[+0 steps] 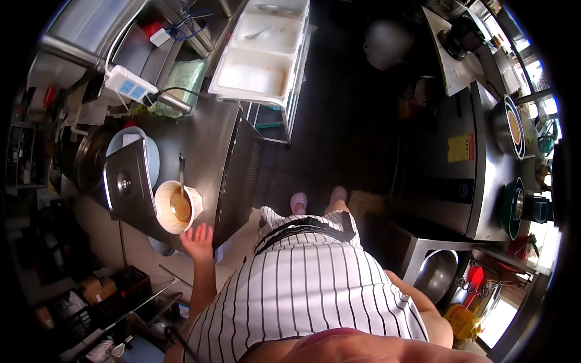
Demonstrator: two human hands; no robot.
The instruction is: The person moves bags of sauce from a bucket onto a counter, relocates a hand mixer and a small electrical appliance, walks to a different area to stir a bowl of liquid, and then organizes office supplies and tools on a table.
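My left hand [198,239] is raised beside the near edge of a steel counter [202,136], palm up, fingers apart, holding nothing. Its fingertips are by the rim of a white tub [198,204]; whether they touch it is unclear. Amber liquid [180,207] lies in the tub, and a dark-handled utensil [182,170] leans in it. Against the tub's left side rests a steel pan lid [129,181], tilted over a light blue basin [155,156]. My right hand is out of view; only my bent right arm [422,304] shows at my side.
Ahead, a wheeled rack [286,106] carries white trays [254,72], one with a spoon [258,34]. A power strip [131,86] hangs above the counter, near a green bag [181,81]. Steel bowls [508,127] stand on the right-hand unit. Crates [129,281] sit lower left.
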